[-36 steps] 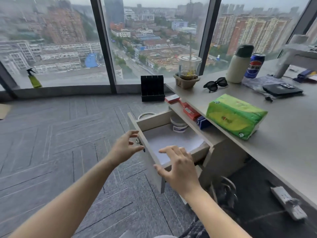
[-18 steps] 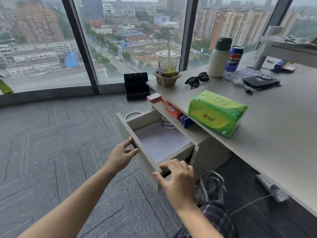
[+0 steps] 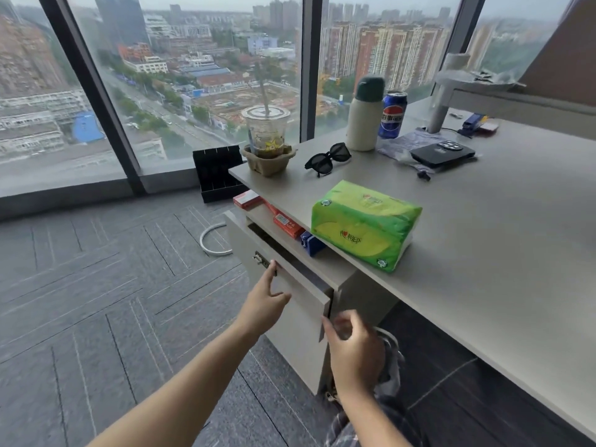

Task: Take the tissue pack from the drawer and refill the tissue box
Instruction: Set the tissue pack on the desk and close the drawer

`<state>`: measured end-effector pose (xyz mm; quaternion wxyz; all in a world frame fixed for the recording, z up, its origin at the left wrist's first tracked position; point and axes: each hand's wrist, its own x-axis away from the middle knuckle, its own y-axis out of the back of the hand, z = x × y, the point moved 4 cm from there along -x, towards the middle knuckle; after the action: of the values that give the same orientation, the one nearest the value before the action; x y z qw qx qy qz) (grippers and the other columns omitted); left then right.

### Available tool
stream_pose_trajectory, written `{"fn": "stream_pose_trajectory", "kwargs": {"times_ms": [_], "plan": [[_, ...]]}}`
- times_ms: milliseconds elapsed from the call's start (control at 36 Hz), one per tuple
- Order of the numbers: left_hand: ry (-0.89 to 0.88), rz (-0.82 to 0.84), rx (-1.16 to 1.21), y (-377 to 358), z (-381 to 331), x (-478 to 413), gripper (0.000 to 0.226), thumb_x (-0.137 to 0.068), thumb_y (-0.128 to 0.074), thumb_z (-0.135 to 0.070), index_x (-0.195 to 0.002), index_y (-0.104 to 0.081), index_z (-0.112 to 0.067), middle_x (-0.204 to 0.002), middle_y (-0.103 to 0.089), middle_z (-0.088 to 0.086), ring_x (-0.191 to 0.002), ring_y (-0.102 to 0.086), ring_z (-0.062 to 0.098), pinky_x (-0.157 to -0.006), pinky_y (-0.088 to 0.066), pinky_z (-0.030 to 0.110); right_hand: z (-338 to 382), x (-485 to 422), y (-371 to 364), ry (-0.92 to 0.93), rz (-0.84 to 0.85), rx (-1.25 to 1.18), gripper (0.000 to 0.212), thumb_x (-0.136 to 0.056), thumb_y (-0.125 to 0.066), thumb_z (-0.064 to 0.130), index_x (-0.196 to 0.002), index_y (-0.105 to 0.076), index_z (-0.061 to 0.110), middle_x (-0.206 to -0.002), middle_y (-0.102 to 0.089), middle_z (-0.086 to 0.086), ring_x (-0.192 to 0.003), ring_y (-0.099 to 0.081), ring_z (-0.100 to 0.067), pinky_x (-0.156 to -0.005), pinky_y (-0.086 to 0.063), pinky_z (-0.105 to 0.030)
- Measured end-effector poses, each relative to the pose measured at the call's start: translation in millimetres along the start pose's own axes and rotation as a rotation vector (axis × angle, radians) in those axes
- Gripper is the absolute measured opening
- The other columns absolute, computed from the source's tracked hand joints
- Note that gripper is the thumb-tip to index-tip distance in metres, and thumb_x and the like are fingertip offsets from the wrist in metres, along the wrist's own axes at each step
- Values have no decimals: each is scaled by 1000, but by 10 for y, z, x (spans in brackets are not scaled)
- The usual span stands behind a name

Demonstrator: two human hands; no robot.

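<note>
**Two hands at a nearly shut drawer, tissue pack on the table**

Two bare hands are at the front of the drawer [image 3: 283, 279], which stands open only by a narrow gap under the table [image 3: 483, 253]. The left hand [image 3: 263, 304] lies against the drawer front just below its small metal lock [image 3: 259, 260], fingers [image 3: 269, 275] loosely together and pointing up, holding nothing. The right hand [image 3: 354, 350] hangs at the drawer's near corner, its fingers curled loosely with the thumb apart, empty; whether it touches the corner cannot be told.

The green tissue pack [image 3: 364, 224] lies on the table near its front edge, above the drawer unit. Farther back on the table stand a plastic cup [image 3: 266, 130] in a cardboard holder, black sunglasses [image 3: 327, 159], a pale bottle [image 3: 366, 116] with a dark green cap and a blue soda can [image 3: 392, 114] just beside it. A black case [image 3: 442, 153] lies on a clear bag to the right. Red boxes [image 3: 285, 222] sit on the shelf under the table top.
</note>
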<state>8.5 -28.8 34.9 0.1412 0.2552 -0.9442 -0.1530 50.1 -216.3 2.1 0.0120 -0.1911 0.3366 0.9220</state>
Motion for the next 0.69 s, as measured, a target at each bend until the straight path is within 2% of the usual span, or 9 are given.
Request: {"fn": "stream_pose_trajectory", "kwargs": {"times_ms": [56, 111, 167, 250, 333, 417, 500, 583, 694], "plan": [[5, 13, 23, -34, -12, -52, 78, -90, -56, -4, -154, -19, -29, -158, -30, -8, -95, -53, -14, -91, -51, 28, -60, -21, -57, -20, -7, 5, 25, -72, -77, 46, -74, -63, 25, -66, -70, 4, -59, -64, -19, -52, -47, -32], [22, 34, 37, -54, -33, -95, 80, -88, -56, -3, -153, -21, -34, -157, -30, -11, -114, -57, 8, -102, -49, 43, -110, -54, -104, -50, -16, 7, 25, -72, -78, 45, -72, -64, 24, -65, -70, 2, -58, -64, -22, -52, -46, -31], [27, 55, 47, -78, -60, -142, 82, -86, -55, -1, -152, -21, -37, -158, -31, -10, -130, -50, 21, -107, -44, 48, -160, -103, -127, -80, -30, 2, 25, -72, -78, 44, -70, -65, 23, -64, -71, 1, -57, -65, -24, -52, -43, -30], [52, 60, 110, -104, -85, -225, 84, -85, -52, 5, -153, -19, -32, -158, -33, -7, -139, -42, 25, -110, -40, 49, -234, -165, -137, -100, -41, 1, 27, -72, -75, 48, -69, -65, 23, -64, -71, 3, -57, -65, -24, -51, -45, -31], [84, 45, 156, -66, -103, -294, 81, -86, -50, 8, -153, -22, -28, -155, -38, -6, -138, -44, 23, -106, -41, 42, -262, -182, -138, -106, -33, -8, 26, -71, -78, 45, -68, -65, 24, -64, -70, 5, -57, -64, -21, -53, -46, -32], [85, 79, 143, 6, -135, -296, 76, -88, -51, 6, -152, -25, -26, -153, -41, -5, -134, -49, 21, -94, -42, 32, -217, -156, -121, -106, -17, -39, 22, -71, -81, 39, -69, -65, 25, -64, -70, 6, -57, -63, -17, -52, -38, -26], [79, 107, 144, 101, -142, -257, 70, -91, -53, 2, -151, -30, -27, -147, -50, -1, -114, -60, 17, -86, -44, 31, -111, -90, -101, -95, 13, -78, 22, -72, -81, 40, -69, -64, 26, -62, -69, 9, -53, -58, -9, -45, -30, -18], [49, 59, 165, 264, -202, -171, 62, -93, -53, 0, -148, -36, -23, -138, -58, 0, -100, -61, 13, -75, -46, 25, 117, 13, -82, -48, 50, -148, 26, -74, -76, 49, -72, -61, 26, -64, -67, 11, -57, -58, -6, -48, -45, -24], [-80, -88, 171, 596, -524, -18, 51, -92, -53, -2, -140, -44, -17, -120, -65, -4, -106, -62, 16, -84, -48, 33, 665, 86, 40, 83, 83, -185, 30, -76, -65, 63, -75, -57, 33, -68, -59, 22, -64, -56, -1, -56, -51, -31]]}}
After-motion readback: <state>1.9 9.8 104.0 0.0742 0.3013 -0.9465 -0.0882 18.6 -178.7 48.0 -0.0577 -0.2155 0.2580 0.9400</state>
